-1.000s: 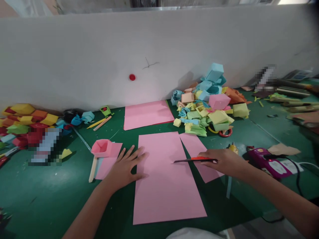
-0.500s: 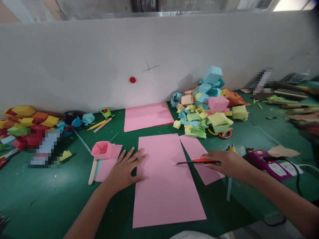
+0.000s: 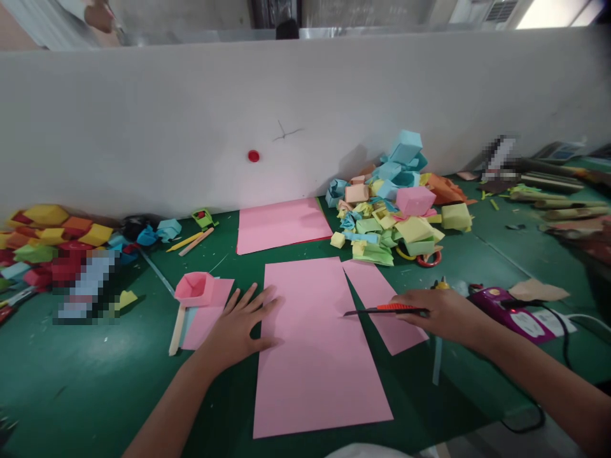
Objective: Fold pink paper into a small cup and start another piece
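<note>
A large pink sheet [image 3: 315, 369] lies on the green table, its right edge slanted. My left hand [image 3: 245, 321] rests with spread fingers on its left edge. In my right hand [image 3: 429, 312] is a red and black cutter [image 3: 394, 308], its blade pointing left over the sheet's right part. Under the cutter and right fingers lies a narrower pink piece [image 3: 370, 280], parted from the sheet by a thin wedge of table. Left of my left hand, a folded pink paper box [image 3: 195, 289] sits by a smaller pink paper [image 3: 205, 324] and a wooden stick [image 3: 177, 331].
Behind the sheet lies a stack of pink paper [image 3: 284, 224]. Folded paper pieces [image 3: 377, 222] are heaped at back right, others [image 3: 52, 235] at left. A purple power strip [image 3: 513, 313] with cables sits right. A white partition [image 3: 191, 127] stands behind; a person's hand [image 3: 99, 16] shows beyond it.
My right hand and the cutter have shifted slightly right. My left hand stays in place. Beyond the partition, a person's hand has come into view at top left.
</note>
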`<action>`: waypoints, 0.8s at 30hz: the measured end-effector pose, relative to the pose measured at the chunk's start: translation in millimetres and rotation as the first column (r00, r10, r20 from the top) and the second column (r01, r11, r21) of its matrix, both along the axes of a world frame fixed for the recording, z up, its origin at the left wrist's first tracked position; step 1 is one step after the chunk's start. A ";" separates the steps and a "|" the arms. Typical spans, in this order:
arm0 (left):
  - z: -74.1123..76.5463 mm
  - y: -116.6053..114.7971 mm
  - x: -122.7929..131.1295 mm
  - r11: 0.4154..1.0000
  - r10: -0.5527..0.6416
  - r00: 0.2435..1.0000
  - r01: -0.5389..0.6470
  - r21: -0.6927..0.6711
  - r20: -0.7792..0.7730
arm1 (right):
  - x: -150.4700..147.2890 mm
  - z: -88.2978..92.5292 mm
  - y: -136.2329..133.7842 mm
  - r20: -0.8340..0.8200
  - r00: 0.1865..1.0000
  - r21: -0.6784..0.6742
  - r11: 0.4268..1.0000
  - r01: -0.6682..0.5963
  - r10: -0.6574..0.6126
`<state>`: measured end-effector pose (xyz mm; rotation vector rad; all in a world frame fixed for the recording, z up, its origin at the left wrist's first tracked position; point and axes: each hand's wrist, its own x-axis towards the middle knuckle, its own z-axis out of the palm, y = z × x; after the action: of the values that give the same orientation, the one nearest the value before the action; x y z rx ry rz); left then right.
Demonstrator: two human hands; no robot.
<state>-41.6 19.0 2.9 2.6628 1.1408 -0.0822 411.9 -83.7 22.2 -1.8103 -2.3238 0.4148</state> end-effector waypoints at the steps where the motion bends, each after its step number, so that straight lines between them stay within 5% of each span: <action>1: -0.1 0.2 -0.2 1.000 0.000 1.000 0.000 0.000 0.000 | 0.8 -0.3 -0.3 -0.002 1.000 0.002 1.000 0.002 -0.002; 24: -1.8 0.8 -0.4 1.000 -0.006 1.000 0.006 0.031 -0.004 | 22.2 -4.2 3.1 -0.017 1.000 -0.019 1.000 0.001 -0.001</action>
<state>-42.0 19.7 1.1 2.6944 1.1448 -0.0718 434.1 -80.5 17.9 -1.8091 -2.3159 0.4512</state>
